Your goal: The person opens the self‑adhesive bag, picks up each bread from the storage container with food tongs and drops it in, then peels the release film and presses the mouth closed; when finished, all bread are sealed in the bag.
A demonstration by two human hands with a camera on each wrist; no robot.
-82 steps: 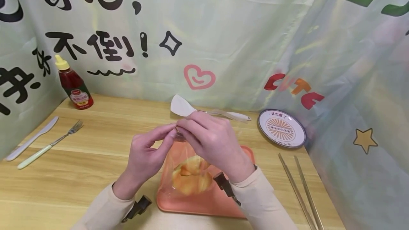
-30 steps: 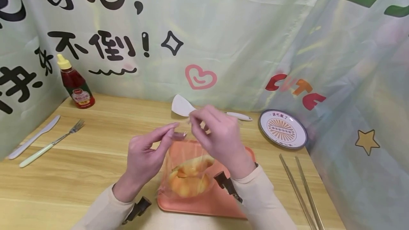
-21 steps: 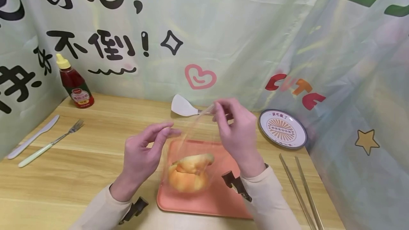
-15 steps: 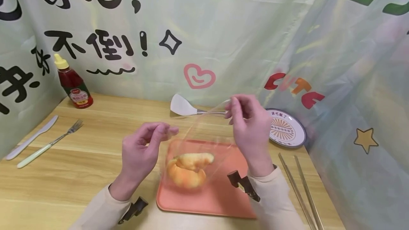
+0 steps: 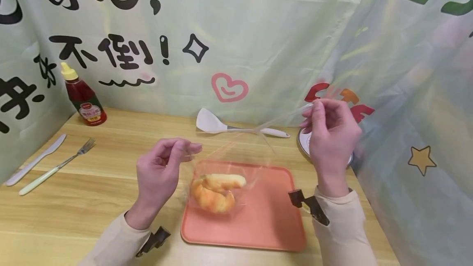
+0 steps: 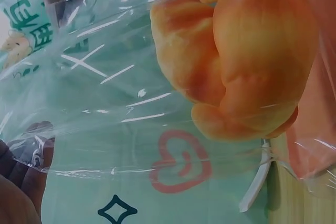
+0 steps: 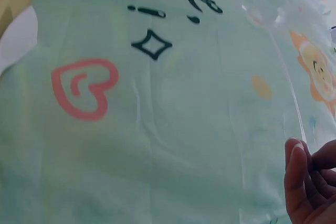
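Note:
A golden croissant sits inside a clear plastic bag on an orange tray. My left hand pinches the bag's left edge at the tray's left side. My right hand pinches the bag's other edge, raised up and to the right over the round plate, so the film is stretched between the two hands. The left wrist view shows the croissant close up through the film. In the right wrist view only my right hand's fingertips and the backdrop show.
A white spatula lies behind the tray. A ketchup bottle stands at the back left, with a knife and fork in front of it. Printed cloth walls close the table at the back, left and right.
My right hand has moved up and to the right from the left hand, pulling the bag's mouth wide. The left hand stayed put. The croissant has settled onto the tray.

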